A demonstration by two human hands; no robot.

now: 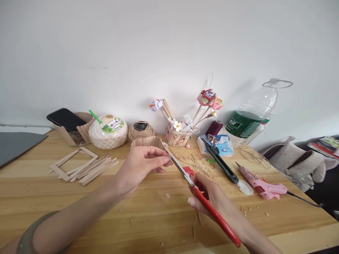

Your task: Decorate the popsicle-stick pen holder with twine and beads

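**Scissors meeting a small piece between two hands**

Scissors [197,188] run on a diagonal across the middle of the desk [79,211], red handles low and to the right, steel blades pointing up and left. The right hand [205,201] is closed round the handles. The blade tips end right at the fingertips of the left hand [143,164], which is pinched shut on something small; the piece itself is too hidden by the fingers to name. The left hand therefore sits up and left of the right one, along the line of the blades, and is the nearer to the blade tips.

Just behind the left hand stands a fluted stick-built cup [148,142], with a twine spool [141,130] beyond it. Flat wooden sticks [97,167] and a stick frame [71,162] lie well to the left. Right of the blades lie a black utility knife [219,160] and a pink glue gun [261,185], both apart from the hands. Wood shavings [197,164] scatter under and around the blades.
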